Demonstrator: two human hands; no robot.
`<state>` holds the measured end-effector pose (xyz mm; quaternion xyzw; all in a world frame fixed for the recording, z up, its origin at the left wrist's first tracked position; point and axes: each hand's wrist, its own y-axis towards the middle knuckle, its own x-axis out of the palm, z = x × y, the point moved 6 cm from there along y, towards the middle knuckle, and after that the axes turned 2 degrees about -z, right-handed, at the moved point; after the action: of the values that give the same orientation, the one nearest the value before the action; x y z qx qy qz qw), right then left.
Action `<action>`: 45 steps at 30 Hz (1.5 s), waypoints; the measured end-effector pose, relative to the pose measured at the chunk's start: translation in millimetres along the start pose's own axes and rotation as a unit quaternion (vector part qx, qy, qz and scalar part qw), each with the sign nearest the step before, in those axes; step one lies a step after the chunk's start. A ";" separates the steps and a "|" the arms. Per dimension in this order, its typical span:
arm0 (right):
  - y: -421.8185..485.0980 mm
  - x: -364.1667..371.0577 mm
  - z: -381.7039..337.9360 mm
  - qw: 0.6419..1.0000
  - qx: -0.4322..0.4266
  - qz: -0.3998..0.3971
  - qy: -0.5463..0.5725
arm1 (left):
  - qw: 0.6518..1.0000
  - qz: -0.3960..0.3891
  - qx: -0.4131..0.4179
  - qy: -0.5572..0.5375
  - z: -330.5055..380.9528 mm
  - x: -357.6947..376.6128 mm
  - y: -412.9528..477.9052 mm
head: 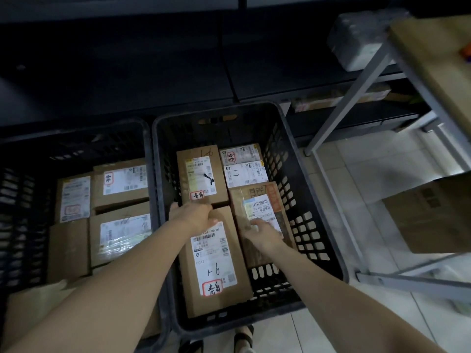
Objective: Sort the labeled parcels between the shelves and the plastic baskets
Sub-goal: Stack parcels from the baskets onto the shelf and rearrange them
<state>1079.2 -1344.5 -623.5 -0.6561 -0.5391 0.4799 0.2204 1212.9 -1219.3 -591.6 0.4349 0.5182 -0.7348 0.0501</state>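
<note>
Two black plastic baskets stand side by side on the floor. The right basket (316, 207) holds several labeled cardboard parcels. My left hand (193, 215) grips the far end of the long near parcel (216, 266), marked 1-6 with a red stamp. My right hand (262, 231) rests with its fingers spread on the taped parcel (262, 200) at the right of that basket. Behind them lie a brown parcel (201, 174) and two small white-labeled ones (244, 164). The left basket (23, 189) also holds several labeled parcels (119, 182).
Dark shelves (127, 72) run along the back above the baskets. A grey metal shelf frame (356, 93) stands at the right with cardboard boxes (428, 215) on it and a wrapped grey bundle (362, 39) behind. My feet (242, 340) show on the tiled floor below.
</note>
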 end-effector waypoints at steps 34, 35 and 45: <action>-442.7 206.5 -374.6 0.605 -0.682 0.109 -0.396 | 0.863 0.412 -0.291 0.005 -266.8 -78.0 -590.9; -466.7 226.3 -383.0 0.588 -0.702 0.100 -0.389 | 0.852 0.421 -0.311 0.004 -275.6 -71.8 -619.8; -730.0 458.2 -417.2 0.431 -0.849 -0.006 -0.306 | 0.715 0.472 -0.516 -0.016 -370.5 37.9 -919.2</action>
<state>1059.8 -593.5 -29.8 -0.3199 -0.7115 -0.0513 -0.6236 925.0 -485.8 10.7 0.5174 0.5437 -0.2411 0.6153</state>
